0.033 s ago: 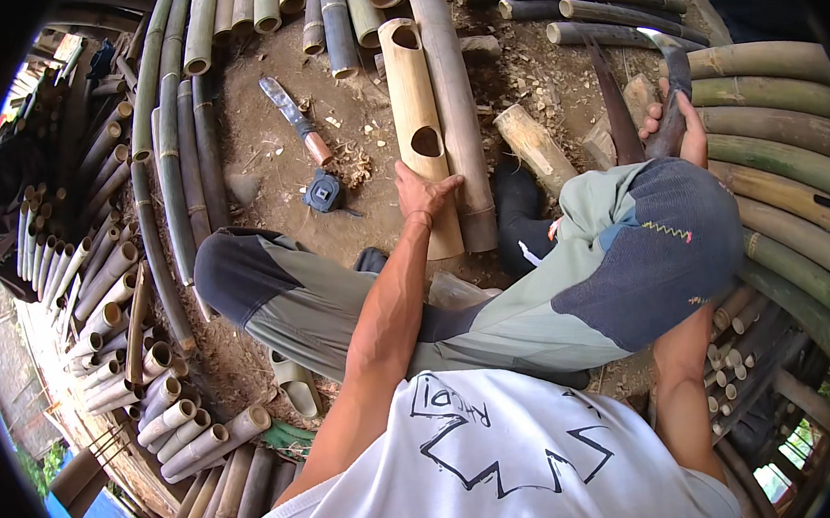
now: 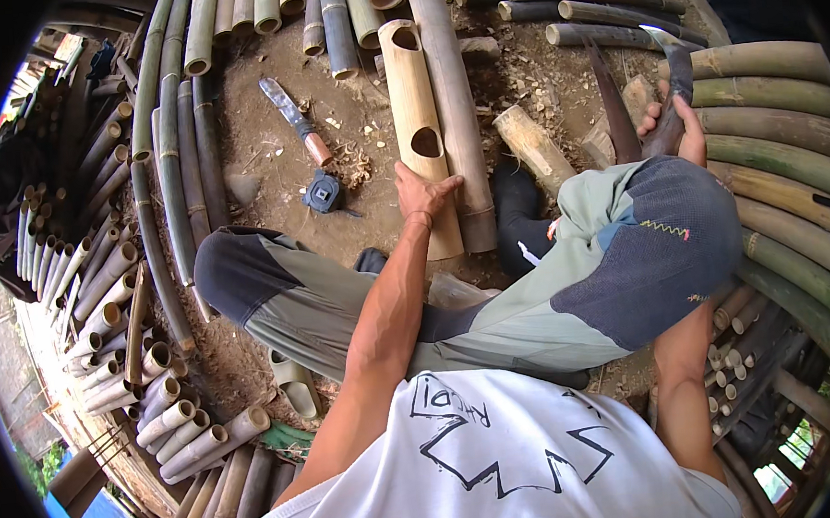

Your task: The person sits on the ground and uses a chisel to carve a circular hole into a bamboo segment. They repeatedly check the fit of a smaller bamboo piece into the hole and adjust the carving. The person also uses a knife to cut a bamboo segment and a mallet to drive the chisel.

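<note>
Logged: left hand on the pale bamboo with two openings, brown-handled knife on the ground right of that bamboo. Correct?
Wrong side: the head view shows the knife left of the pale bamboo. The left hand is on that bamboo.

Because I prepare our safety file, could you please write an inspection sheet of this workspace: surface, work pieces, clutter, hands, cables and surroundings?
Surface: brown earth ground, littered with pale shavings.
Work pieces: pale yellow bamboo tube with two cut openings, lying alongside a grey-brown bamboo pole.
Clutter: wooden-handled knife, dark square tape measure, short pale log.
Left hand: laid over the tube.
Right hand: fingers around a dark curved tool with bright tip.
Cables: nothing seen.
Surroundings: stacked cut bamboo at left; green and brown bamboo poles at right.
</note>
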The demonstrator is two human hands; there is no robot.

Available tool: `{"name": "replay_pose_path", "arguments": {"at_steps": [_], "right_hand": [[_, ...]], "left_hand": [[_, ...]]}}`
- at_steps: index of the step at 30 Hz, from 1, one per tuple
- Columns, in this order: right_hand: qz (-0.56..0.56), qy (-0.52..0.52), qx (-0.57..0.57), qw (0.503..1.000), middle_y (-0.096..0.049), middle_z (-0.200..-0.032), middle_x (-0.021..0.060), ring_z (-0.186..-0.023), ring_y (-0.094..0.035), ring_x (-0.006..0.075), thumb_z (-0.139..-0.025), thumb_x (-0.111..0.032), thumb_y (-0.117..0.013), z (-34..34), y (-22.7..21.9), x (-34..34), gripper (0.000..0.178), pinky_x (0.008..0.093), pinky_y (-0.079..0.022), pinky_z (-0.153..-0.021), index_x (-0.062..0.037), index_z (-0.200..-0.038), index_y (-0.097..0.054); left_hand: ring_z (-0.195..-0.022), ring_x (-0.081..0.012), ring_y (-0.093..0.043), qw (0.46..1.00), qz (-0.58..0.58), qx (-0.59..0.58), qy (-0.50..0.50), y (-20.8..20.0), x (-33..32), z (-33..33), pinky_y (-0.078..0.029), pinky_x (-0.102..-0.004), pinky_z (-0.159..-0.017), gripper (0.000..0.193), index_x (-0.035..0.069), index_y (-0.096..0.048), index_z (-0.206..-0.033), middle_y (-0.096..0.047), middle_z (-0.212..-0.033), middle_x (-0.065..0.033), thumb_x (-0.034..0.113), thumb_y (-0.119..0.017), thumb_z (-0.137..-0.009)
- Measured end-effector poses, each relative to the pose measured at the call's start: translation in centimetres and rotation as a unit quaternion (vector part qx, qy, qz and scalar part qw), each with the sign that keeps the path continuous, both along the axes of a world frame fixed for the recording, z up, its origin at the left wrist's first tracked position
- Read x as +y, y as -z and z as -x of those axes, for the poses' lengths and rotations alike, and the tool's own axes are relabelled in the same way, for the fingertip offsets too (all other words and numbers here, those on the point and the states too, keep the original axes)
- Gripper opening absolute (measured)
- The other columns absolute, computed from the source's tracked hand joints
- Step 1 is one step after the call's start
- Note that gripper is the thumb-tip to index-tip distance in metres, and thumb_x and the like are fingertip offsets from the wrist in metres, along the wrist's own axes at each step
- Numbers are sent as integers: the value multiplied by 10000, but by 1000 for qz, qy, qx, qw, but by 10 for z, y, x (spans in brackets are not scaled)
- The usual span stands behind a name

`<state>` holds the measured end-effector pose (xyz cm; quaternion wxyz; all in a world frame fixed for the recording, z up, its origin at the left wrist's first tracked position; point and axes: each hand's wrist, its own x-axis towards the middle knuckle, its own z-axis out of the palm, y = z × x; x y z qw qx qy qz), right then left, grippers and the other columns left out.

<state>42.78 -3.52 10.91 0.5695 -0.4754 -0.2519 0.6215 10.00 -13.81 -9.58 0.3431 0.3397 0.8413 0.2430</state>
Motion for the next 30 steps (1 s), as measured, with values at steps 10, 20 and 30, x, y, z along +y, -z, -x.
{"name": "replay_pose_path", "arguments": {"at_steps": [10, 20, 30], "right_hand": [[3, -10, -5, 1000, -572, -841, 38, -707, -551, 161, -921, -200, -567, -18, -19, -6, 294, 343, -484, -710, -70, -1185, -567], [-45, -73, -228, 970, -615, -784, 68, -597, -556, 133, -911, -186, -568, 11, -2, 10, 430, 287, -474, -565, -26, -1310, -561], [-224, -484, -513, 672, -715, -985, 189, -868, -699, 347, -975, -300, -568, 70, 113, 8, 324, 419, -546, -782, -87, -1201, -661]], "left_hand": [[-1168, -466, -541, 1000, -21, -2, 4, -6, 11, -27, -480, -498, -965, 1129, 24, -279, -1352, -490, -1295, -298, 459, -929, -537], [-1156, -466, -539, 1000, -11, -21, 10, -19, 15, -31, -479, -500, -956, 1001, 23, -324, -1259, -498, -1266, -300, 435, -918, -567], [-1236, -432, -476, 999, -46, -11, 14, -7, 12, -29, -425, -474, -1025, 1100, -32, -274, -1384, -476, -1314, -287, 395, -916, -599]]}}
